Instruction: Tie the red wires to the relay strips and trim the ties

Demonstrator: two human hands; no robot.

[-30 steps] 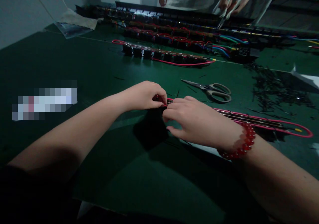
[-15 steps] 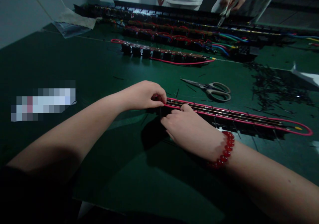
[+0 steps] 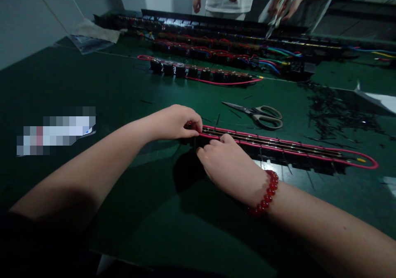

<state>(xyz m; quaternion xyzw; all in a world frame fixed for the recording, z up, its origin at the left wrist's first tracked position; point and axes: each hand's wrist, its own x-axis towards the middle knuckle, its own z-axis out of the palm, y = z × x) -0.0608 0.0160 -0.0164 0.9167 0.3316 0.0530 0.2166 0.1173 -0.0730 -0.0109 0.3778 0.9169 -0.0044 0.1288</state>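
Note:
A long black strip assembly (image 3: 305, 161) lies across the table, with a pink-red wire (image 3: 343, 151) looped along its top and several thin black cable ties around it. At its left end, my left hand (image 3: 181, 123) is closed, thumb and forefinger pinching the wire. My right hand (image 3: 224, 158), wearing a red bead bracelet, rests against the strip's near side, fingers curled in. Between the hands a thin black cable tie (image 3: 195, 142) runs down to my right fingertips, which seem to grip it; the exact hold is hidden.
Scissors (image 3: 267, 116) lie behind the strip, near a heap of black offcuts (image 3: 334, 109). A similar strip (image 3: 206, 72) and longer wired assemblies (image 3: 216, 47) are farther back. A blurred white packet (image 3: 57, 131) lies left. Across the table, a co-worker's hands (image 3: 286, 8) hold a tool.
The view has shifted slightly, moving the table's contents a little left. Both my hands keep nearly the same grip and place on the strip. A person's hand opposite now shows before the white shirt.

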